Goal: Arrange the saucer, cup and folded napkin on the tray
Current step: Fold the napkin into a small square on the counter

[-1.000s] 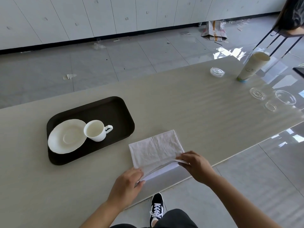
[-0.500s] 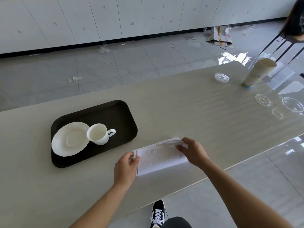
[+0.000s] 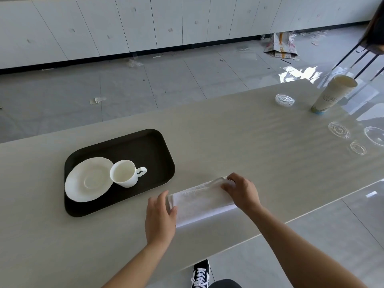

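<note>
- Clearly the napkin (image 3: pixel 202 201) is mid-fold: it lies as a long white strip on the counter (image 3: pixel 239 142), just right of the tray (image 3: pixel 158 142) and not yet on it.
- One hand holds each end, which keeps the layers squared. The left hand (image 3: pixel 160 215) rests on the near-left end with its fingers (image 3: pixel 164 197) close together, thumb against the strip's edge.
- The right hand (image 3: pixel 242 191) covers the far-right end, fingers (image 3: pixel 228 185) curled down onto the top fold; whether they pinch the layers or only press them flat is hard to tell from this angle.
- The saucer (image 3: pixel 88 179) sits in the tray's left half, and the cup (image 3: pixel 123 173) stands upright beside it, touching or overlapping its rim, handle pointing right.
- That leaves bare tray along the right side and far edge, probably enough for the strip once folded smaller.
- The napkin's near edge lies close to the counter's front edge, so a pull toward the body risks sliding it off.
- Leftward the path to the tray is open apart from the raised rim; the paper cup (image 3: pixel 330 94) and clear lids (image 3: pixel 338 129) stand well apart to the right.
</note>
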The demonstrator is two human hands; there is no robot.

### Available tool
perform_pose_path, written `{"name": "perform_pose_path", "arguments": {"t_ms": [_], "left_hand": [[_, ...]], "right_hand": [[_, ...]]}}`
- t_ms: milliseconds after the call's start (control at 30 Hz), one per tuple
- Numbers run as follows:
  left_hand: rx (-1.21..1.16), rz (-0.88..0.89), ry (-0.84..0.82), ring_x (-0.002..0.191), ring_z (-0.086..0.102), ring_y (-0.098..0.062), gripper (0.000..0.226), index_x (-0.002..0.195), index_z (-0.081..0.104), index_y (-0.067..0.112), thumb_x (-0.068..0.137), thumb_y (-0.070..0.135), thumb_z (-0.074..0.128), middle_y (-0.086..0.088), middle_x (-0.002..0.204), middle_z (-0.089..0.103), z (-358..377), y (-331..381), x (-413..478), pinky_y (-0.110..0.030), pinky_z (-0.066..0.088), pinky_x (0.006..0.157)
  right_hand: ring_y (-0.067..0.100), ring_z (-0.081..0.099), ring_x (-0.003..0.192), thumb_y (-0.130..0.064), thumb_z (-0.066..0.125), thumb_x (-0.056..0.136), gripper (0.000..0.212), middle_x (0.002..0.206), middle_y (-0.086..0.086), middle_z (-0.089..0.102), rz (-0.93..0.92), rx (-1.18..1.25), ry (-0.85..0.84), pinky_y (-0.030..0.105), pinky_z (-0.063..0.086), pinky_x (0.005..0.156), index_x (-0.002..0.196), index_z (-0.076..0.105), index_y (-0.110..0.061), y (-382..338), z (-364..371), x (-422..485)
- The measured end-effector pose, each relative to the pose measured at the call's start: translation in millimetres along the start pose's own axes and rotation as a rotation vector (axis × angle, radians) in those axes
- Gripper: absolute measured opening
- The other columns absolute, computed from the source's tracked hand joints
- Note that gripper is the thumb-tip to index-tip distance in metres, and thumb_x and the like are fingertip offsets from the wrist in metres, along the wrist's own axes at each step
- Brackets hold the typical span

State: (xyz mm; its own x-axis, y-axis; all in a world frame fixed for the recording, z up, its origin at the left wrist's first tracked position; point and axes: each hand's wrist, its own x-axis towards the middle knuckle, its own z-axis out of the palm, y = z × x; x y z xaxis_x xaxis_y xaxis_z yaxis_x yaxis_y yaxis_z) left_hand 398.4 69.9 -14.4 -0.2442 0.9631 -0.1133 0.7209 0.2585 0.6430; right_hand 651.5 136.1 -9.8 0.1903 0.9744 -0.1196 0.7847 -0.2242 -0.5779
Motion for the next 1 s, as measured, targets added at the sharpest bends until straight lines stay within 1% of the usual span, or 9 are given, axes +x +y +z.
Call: {"name": "perform_pose_path", "arguments": {"t_ms": [133,233,300,367,467,567,733,900,1000], "left_hand": [[0.275,0.454,0.042,0.116,0.056,-0.035,0.045,0.124,0.060,0.013,0.080,0.017,0.069,-0.012,0.126,0.056,7,-2,-3,-0.046,0.051,0.093],[0.500,0.629,-0.086,0.142,0.038,-0.039,0.053,0.140,0.049,0.012,0.094,0.038,0.045,-0.017,0.151,0.043,19,0,-2,-0.053,0.033,0.114],[0.597,0.574,-0.173,0.147,0.029,-0.036,0.065,0.148,0.040,0.012,0.098,0.051,0.030,-0.016,0.158,0.033,27,2,-2,-0.051,0.019,0.116],[0.633,0.498,-0.217,0.148,0.024,-0.036,0.072,0.151,0.033,0.011,0.097,0.058,0.021,-0.017,0.160,0.026,35,0,-3,-0.050,0.014,0.115],[0.647,0.463,-0.237,0.150,0.016,-0.037,0.076,0.153,0.025,0.012,0.097,0.061,0.015,-0.017,0.162,0.018,42,-4,-3,-0.051,0.013,0.115],[0.635,0.461,-0.234,0.150,0.019,-0.036,0.076,0.154,0.024,0.012,0.097,0.062,0.019,-0.018,0.162,0.020,45,-9,-1,-0.053,0.017,0.115],[0.633,0.459,-0.253,0.151,0.012,-0.036,0.078,0.156,0.017,0.015,0.096,0.064,0.022,-0.016,0.164,0.014,43,-12,0,-0.053,0.016,0.116],[0.674,0.431,-0.282,0.148,0.018,-0.044,0.076,0.154,0.028,0.019,0.093,0.065,0.027,-0.014,0.162,0.024,33,-14,3,-0.054,0.017,0.114],[0.681,0.416,-0.265,0.148,0.018,-0.046,0.075,0.153,0.030,0.023,0.091,0.065,0.028,-0.014,0.162,0.024,24,-16,6,-0.056,0.016,0.115]], "right_hand": [[0.035,0.063,0.080,-0.028,0.074,0.085,0.016,0.083,0.005,0.069,-0.008,0.009,0.030,0.035,0.044,0.060,0.087,0.066,-0.015,1,4,1],[0.029,0.060,0.100,-0.031,0.074,0.086,0.023,0.103,0.003,0.067,-0.074,-0.089,0.058,0.037,0.051,0.070,0.103,0.068,-0.015,2,7,-2],[0.028,0.053,0.116,-0.033,0.071,0.089,0.035,0.122,0.002,0.065,-0.208,-0.190,0.167,0.042,0.053,0.086,0.118,0.066,-0.015,6,10,-8],[0.028,0.044,0.136,-0.037,0.060,0.096,0.043,0.145,0.001,0.054,-0.381,-0.287,0.201,0.043,0.044,0.105,0.134,0.058,-0.017,9,13,-15],[0.020,0.005,0.154,-0.054,0.030,0.103,0.059,0.166,-0.009,0.017,-0.522,-0.445,-0.039,0.044,0.011,0.122,0.155,0.028,-0.025,7,29,-21],[0.017,-0.014,0.152,-0.069,0.012,0.098,0.075,0.166,-0.011,-0.001,-0.452,-0.539,-0.175,0.047,-0.004,0.122,0.158,0.010,-0.025,9,45,-19],[0.015,-0.017,0.152,-0.073,0.010,0.096,0.080,0.166,-0.010,0.000,-0.401,-0.553,-0.184,0.047,-0.003,0.122,0.159,0.004,-0.025,16,48,-20],[0.015,-0.016,0.152,-0.072,0.010,0.096,0.077,0.166,-0.011,-0.002,-0.397,-0.523,-0.163,0.046,-0.004,0.122,0.158,0.004,-0.026,17,43,-23],[0.015,-0.020,0.151,-0.074,0.005,0.094,0.077,0.165,-0.014,-0.013,-0.358,-0.496,-0.175,0.042,-0.009,0.121,0.157,-0.005,-0.031,26,37,-26]]}}
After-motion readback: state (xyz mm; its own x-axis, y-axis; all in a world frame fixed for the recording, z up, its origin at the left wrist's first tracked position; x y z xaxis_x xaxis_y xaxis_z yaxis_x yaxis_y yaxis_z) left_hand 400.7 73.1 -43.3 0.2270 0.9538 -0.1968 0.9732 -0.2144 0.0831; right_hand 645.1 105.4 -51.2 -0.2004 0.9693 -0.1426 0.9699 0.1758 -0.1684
